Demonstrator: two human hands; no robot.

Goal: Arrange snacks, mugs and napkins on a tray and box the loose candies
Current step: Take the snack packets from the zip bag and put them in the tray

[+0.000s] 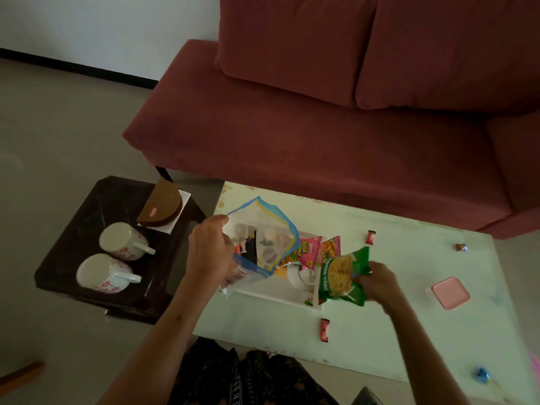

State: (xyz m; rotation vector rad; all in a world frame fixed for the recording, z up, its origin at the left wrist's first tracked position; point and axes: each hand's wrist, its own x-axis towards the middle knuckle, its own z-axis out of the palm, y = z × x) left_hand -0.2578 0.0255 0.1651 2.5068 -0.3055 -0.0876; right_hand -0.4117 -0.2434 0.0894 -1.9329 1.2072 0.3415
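Two mugs [117,257] lie on a dark stool left of the tray [274,295]. Over the tray, the left hand [209,248] pinches a clear bag [263,244] open. At the tray's right edge, the right hand [378,283] grips a green packet [342,276]. Candies [370,237] lie scattered around it; a pink box [450,292] sits further right.

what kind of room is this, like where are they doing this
Most likely a home living room. A dark red sofa with back cushions stands behind a low white table, and a small dark side table beside it holds two flowered mugs lying on their sides.
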